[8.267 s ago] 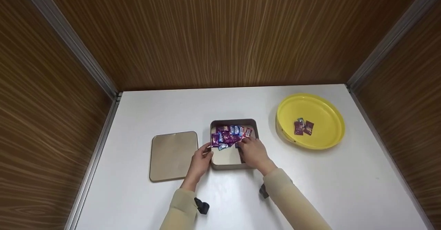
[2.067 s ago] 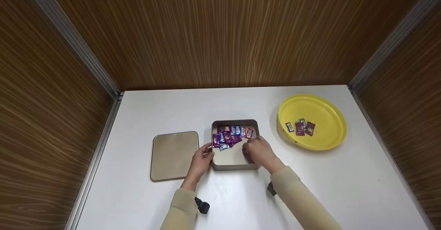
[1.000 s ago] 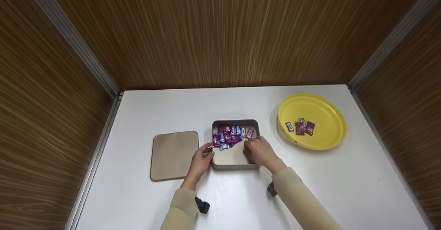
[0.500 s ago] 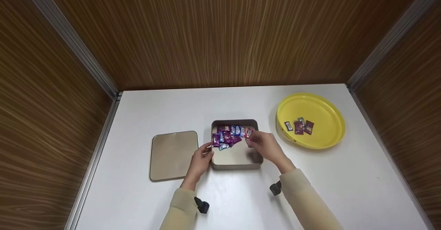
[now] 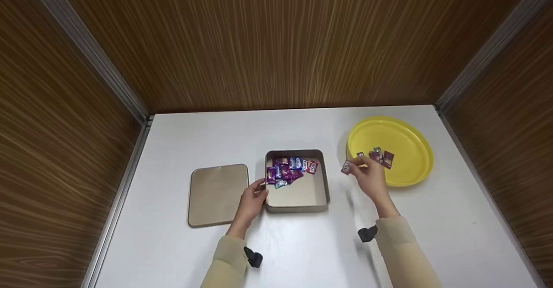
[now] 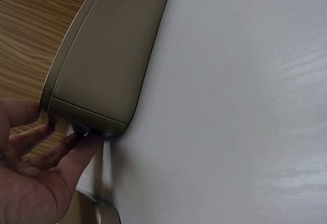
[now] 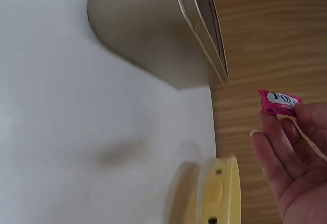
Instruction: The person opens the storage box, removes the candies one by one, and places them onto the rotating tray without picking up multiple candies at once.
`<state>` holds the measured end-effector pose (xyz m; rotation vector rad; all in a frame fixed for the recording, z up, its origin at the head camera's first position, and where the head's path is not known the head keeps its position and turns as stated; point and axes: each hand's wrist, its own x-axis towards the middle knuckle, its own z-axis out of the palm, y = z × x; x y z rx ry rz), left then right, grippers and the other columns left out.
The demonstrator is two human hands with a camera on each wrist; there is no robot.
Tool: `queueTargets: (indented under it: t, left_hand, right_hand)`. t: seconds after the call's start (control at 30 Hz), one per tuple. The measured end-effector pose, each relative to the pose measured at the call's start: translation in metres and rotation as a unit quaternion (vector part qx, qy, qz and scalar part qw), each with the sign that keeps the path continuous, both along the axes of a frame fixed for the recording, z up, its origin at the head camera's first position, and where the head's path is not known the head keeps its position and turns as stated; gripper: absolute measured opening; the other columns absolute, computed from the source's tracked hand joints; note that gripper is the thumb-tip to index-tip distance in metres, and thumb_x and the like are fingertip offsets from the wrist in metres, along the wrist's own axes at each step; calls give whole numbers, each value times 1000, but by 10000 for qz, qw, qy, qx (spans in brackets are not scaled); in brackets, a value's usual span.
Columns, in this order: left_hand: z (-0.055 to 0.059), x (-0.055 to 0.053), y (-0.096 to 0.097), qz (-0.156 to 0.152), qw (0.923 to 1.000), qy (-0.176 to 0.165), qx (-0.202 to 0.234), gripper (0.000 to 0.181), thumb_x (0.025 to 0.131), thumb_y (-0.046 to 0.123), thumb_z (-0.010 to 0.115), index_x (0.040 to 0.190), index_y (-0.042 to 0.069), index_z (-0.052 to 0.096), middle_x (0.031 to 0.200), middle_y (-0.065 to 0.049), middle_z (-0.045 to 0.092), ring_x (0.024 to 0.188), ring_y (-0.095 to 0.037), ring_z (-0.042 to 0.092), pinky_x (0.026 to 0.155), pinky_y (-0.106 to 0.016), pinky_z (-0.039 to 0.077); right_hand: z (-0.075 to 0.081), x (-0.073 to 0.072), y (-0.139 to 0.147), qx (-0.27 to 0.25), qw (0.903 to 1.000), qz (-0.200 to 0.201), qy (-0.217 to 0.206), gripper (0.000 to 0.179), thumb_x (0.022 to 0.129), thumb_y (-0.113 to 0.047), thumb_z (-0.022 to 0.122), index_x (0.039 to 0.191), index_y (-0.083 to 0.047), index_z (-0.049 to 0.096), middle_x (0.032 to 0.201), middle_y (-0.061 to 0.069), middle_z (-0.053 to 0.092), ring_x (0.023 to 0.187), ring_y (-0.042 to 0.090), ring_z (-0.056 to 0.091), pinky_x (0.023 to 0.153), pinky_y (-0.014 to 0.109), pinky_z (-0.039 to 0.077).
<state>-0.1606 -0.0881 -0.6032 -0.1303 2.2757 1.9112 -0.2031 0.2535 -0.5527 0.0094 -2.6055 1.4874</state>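
My right hand (image 5: 368, 176) pinches a small pink wrapped candy (image 7: 280, 102) between thumb and forefinger, raised beside the left rim of a yellow round tray (image 5: 410, 150). "FOX" shows on the wrapper in the right wrist view. My left hand (image 5: 252, 201) grips the left side of a square metal tin (image 5: 298, 209); in the left wrist view a fingertip sits on its rim and the thumb is low at its corner. Wrapped candies (image 5: 285, 172), purple, blue and red, fill the far part of the tin. Several more candies (image 5: 388, 158) lie on the tray, partly behind my right hand.
The tin's flat lid (image 5: 219, 195) lies on the white table (image 5: 207, 141) to the left of the tin. A wood-grain panel (image 5: 276, 46) rises along the back edge, with more panels at both sides.
My right hand has come out of the tin with the pink candy and moved right to the tray. Since the oldest frame, one small candy has been added to the tray. My left hand stays put.
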Motion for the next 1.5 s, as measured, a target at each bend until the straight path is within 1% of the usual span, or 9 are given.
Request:
queueTargets:
  t: [0.27, 0.47, 0.73, 0.87, 1.0, 1.1, 1.13, 1.3, 1.5]
  left_hand:
    - [-2, 0, 0, 14, 10000, -71, 10, 44, 99, 4, 55, 141, -5, 47, 127, -25, 57, 114, -33, 59, 95, -39, 49]
    - [-1, 1, -1, 34, 10000, -59, 4, 44, 98, 5, 55, 141, -4, 47, 127, -25, 57, 114, -33, 59, 95, -39, 49]
    - [-1, 1, -1, -14, 10000, -44, 14, 44, 99, 5, 54, 142, -4, 46, 128, -24, 56, 114, -33, 57, 94, -39, 49]
    - [0, 1, -1, -12, 9999, -143, 37, 45, 100, 6, 54, 143, -2, 45, 128, -22, 56, 114, -31, 57, 93, -38, 50]
    - [1, 0, 0, 28, 9998, -180, 52, 44, 99, 6, 54, 142, -2, 46, 128, -22, 57, 114, -31, 57, 94, -38, 50]
    - [1, 1, -1, 14, 9999, -106, 53, 44, 99, 5, 54, 142, -3, 47, 127, -23, 57, 113, -31, 58, 93, -37, 50]
    - [7, 3, 0, -2, 9999, -96, 55, 44, 99, 4, 54, 141, -4, 46, 128, -24, 56, 113, -32, 58, 93, -38, 50]
    - [7, 3, 0, 12, 9999, -104, 24, 44, 99, 5, 54, 142, -3, 46, 129, -24, 56, 114, -32, 58, 94, -39, 50]
    - [1, 1, 0, 21, 9999, -104, 37, 44, 99, 5, 55, 142, -3, 46, 128, -23, 57, 114, -32, 58, 94, -38, 50]
  right_hand:
    - [3, -5, 59, 756, 9921, -992, -100, 17, 95, -9, 63, 103, 4, 69, 97, 19, 69, 83, 21, 62, 63, 13, 47]
    - [2, -5, 93, 1486, 9791, -1298, -486, 23, 98, -14, 59, 110, 3, 67, 99, 21, 68, 86, 29, 63, 70, 34, 49]
    - [-5, -16, 119, 2447, 9640, -703, -769, 23, 97, -11, 55, 109, 6, 64, 96, 23, 68, 79, 33, 64, 70, 48, 48]
    - [-4, -23, 124, 2817, 9542, -553, -844, 26, 98, -8, 52, 115, 9, 63, 102, 27, 67, 87, 40, 61, 80, 56, 45]
    - [-1, -26, 124, 2636, 9563, -617, -1105, 33, 98, -7, 52, 126, 10, 57, 121, 32, 57, 105, 48, 55, 92, 61, 43]
    - [1, -25, 122, 2549, 9605, -604, -935, 33, 97, -6, 55, 126, 10, 57, 127, 34, 50, 115, 51, 48, 95, 62, 41]
    - [1, -25, 121, 2535, 9621, -584, -819, 32, 97, -6, 56, 124, 11, 58, 127, 34, 49, 116, 51, 48, 95, 62, 41]
    - [2, -22, 109, 2340, 9694, -483, -555, 29, 95, -3, 55, 119, 12, 61, 123, 32, 52, 112, 49, 51, 92, 61, 43]
    - [6, -20, 79, 2431, 9698, -174, -112, 26, 94, -3, 58, 115, 10, 64, 113, 28, 58, 102, 44, 57, 86, 57, 48]
